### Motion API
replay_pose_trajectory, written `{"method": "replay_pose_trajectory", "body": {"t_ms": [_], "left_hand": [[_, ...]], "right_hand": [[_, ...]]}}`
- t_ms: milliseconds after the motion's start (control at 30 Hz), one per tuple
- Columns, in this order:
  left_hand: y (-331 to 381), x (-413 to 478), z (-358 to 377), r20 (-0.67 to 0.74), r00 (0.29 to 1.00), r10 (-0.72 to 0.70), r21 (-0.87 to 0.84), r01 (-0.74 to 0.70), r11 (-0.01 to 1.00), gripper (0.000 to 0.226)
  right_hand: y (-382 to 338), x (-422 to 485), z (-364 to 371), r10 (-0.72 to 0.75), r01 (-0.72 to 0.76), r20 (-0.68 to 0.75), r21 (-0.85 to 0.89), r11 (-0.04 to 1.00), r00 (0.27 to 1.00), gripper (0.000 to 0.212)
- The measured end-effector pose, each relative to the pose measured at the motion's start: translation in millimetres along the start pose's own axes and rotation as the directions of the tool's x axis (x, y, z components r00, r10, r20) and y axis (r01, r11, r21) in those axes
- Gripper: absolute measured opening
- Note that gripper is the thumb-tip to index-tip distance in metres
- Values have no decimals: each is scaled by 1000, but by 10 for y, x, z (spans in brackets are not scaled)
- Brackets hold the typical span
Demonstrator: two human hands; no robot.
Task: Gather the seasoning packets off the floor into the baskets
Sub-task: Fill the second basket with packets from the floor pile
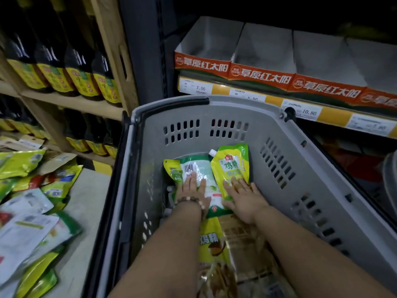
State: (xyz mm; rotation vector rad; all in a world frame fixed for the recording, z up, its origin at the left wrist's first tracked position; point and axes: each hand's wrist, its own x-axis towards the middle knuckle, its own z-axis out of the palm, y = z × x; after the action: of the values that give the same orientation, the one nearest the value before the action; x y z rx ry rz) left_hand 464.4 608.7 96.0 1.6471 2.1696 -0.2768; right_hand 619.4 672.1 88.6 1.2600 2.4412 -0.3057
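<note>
A grey plastic basket (279, 190) fills the middle of the view and holds several seasoning packets. My left hand (192, 189), a bead bracelet on its wrist, lies flat on a pale green-and-white pouch (198, 166). My right hand (243, 195) presses with straight fingers on a yellow-green spouted pouch (232, 164) beside it. A yellow packet (211, 239) and a clear brownish one (242, 239) lie nearer me between my forearms. A heap of green, yellow and white packets (32, 203) covers the floor to the left of the basket.
Wooden shelves with dark bottles (71, 67) stand at the left. Orange-fronted cardboard display trays (257, 67) sit on a shelf with price tags behind the basket. A bare patch of pale floor (90, 194) lies between the heap and the basket.
</note>
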Motion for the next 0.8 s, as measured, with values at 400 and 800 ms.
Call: {"method": "replay_pose_trajectory", "body": {"t_ms": [400,800], "left_hand": [[-249,-1086,-1444,-270,931,244,-50,-267,962,41],[-2908,-2443,-1050,-437,896,-77,-245,-36,969,56]], "right_hand": [[-751,-978,-1030,-31,61,-310,87,994,950,78],[-3464,-1245,-1692,-276,265,-429,-88,960,860,70]]}}
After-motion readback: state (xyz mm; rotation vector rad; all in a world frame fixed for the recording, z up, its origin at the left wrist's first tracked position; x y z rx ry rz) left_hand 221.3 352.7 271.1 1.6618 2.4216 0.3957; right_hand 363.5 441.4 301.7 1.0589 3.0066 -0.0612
